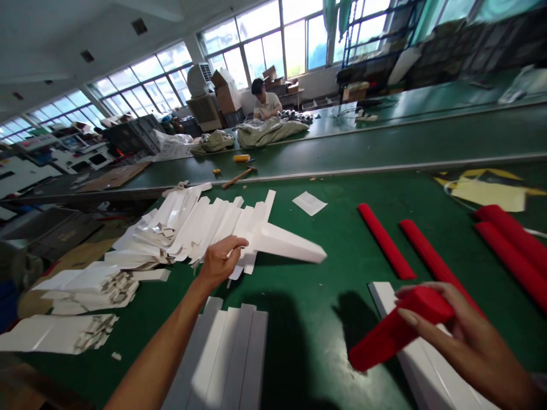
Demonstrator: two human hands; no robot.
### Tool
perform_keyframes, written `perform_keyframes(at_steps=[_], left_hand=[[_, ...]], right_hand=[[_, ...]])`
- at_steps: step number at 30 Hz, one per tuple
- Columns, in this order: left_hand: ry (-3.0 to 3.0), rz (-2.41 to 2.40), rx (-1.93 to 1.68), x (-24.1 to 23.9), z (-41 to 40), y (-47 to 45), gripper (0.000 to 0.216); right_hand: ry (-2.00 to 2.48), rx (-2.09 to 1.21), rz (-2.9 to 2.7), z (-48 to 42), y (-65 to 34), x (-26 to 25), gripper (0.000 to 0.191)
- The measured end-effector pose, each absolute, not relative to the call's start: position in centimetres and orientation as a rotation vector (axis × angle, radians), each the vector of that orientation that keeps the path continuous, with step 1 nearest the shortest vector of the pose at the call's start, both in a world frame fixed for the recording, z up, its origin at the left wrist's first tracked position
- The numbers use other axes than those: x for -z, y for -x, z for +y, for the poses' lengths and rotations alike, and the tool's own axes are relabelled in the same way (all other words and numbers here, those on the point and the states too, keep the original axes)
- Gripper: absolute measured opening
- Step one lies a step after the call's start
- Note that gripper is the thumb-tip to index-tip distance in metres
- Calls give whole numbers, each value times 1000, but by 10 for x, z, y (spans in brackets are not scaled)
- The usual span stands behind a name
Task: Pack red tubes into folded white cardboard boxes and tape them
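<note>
My left hand [221,260] is closed on one end of a long white folded carton [287,244], lifted off a fanned pile of flat white cartons [192,225] on the green table [316,319]. My right hand [459,330] grips a long red block [395,333] at the lower right, held over a white box [421,364] lying on the table. A row of grey-white boxes [222,359] lies side by side below my left forearm.
Several more red sticks [384,240] lie on the right half of the table. More flat white cartons [85,285] are stacked at the left edge. Across a conveyor [384,145] a person [265,102] sits at work. A hammer [238,177] lies on the belt.
</note>
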State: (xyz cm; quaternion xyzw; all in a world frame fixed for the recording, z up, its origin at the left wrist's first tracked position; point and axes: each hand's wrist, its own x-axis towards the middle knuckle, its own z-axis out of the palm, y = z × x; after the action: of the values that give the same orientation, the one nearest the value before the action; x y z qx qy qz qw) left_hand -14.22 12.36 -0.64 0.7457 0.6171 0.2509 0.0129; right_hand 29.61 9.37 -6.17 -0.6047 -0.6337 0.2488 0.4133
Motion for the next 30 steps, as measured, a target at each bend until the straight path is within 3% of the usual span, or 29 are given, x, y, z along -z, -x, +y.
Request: perform_keyframes(at_steps=[4, 12, 17, 19, 23, 30], left_hand=[[-2026, 1572, -1000, -6, 126, 124, 26], [-1905, 1494, -628, 95, 161, -10, 43], [-1770, 1869, -273, 151, 109, -59, 110], [-1709, 2005, -81, 172, 85, -64, 123], [-1532, 2274, -25, 195, 69, -65, 108], [-1392, 2377, -85, 188, 118, -73, 79]], right_hand=[[1356, -964, -1412, 93, -290, 60, 34], [1326, -969, -1310, 89, -282, 70, 41], [1366, -872, -1314, 83, -286, 80, 43], [1367, -828, -1302, 82, -292, 87, 43], [1313, -954, -1278, 83, -297, 94, 40], [1208, -1102, -1368, 88, -285, 78, 41]])
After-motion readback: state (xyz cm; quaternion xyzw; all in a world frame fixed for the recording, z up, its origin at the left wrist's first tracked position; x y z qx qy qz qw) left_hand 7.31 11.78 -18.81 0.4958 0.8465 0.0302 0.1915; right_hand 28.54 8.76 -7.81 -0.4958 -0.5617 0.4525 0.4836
